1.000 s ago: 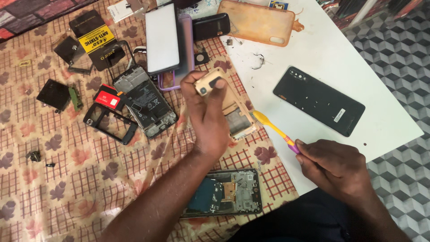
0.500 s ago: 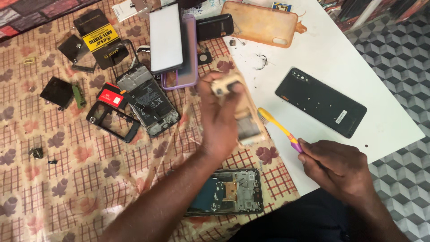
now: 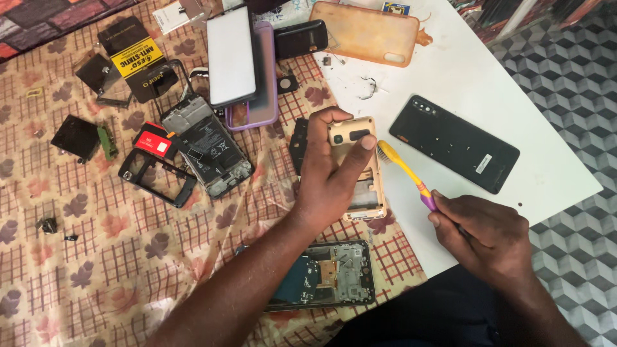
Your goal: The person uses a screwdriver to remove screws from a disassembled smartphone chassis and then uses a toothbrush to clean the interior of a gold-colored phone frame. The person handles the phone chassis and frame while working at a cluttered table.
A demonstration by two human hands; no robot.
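the left hand (image 3: pixel 334 186) has its grip closed round a gold-coloured phone frame (image 3: pixel 360 170), fingers curled over the top end and the thumb pressed across the dark camera window there. the frame is tilted, its lower end coming down near the edge where the patterned cloth (image 3: pixel 96 270) meets the white bench (image 3: pixel 463 71). the right hand (image 3: pixel 488 238) is closed tight on the purple end of a yellow toothbrush (image 3: pixel 405 168), and the bristle head sits just beside the frame's upper right edge, touching it or very close; i can't tell which from here.

well to the right of the brush, a black phone back cover (image 3: pixel 453 142) lies flat on the bench. further up the bench there's an orange soft case (image 3: pixel 363 31), with a small dark phone (image 3: pixel 300 38) just left of it. on the cloth, a white slab-like phone (image 3: pixel 231 54) lies on top of a purple case (image 3: pixel 260 74). below those sits an opened phone body (image 3: pixel 205 151) with its battery showing, and beside it an empty black frame (image 3: pixel 157 177) with a red card (image 3: pixel 154 142) at its upper edge. a black anti-static bag with a yellow label (image 3: pixel 132 51) lies near the top left. under the left forearm, close to the person, another opened phone (image 3: pixel 334 273) shows its boards. small loose bits are scattered over the left of the cloth.
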